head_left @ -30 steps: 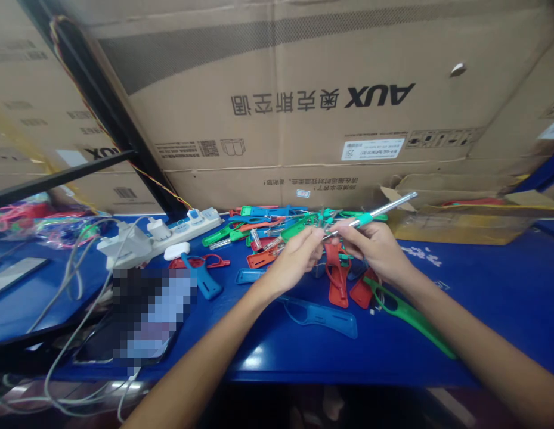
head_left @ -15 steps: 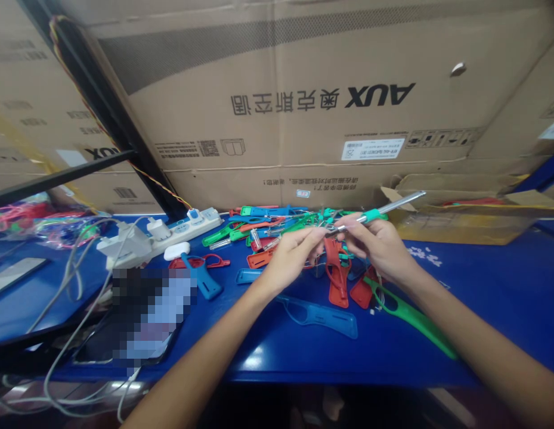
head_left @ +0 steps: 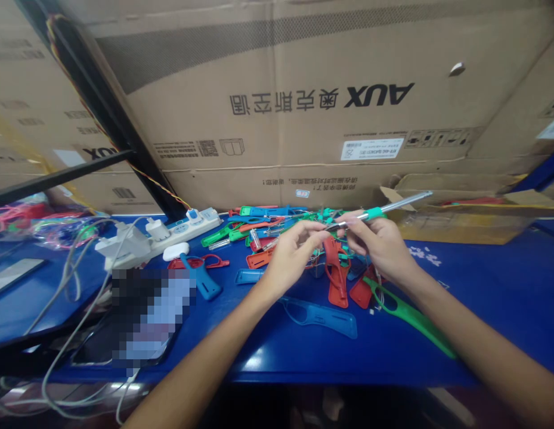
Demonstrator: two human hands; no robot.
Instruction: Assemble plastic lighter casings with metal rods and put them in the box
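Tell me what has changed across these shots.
The metal rod with its teal sleeve has shifted right and lies flatter, held in the right hand. The left hand has risen slightly, its fingertips near the rod's inner end. The red plastic piece and green plastic piece stayed put.

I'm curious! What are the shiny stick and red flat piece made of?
The shiny stick looks like polished metal, perhaps steel: it glints brightly. The red flat piece looks like smooth plastic or rubber, with a dull sheen; the look can't settle which.
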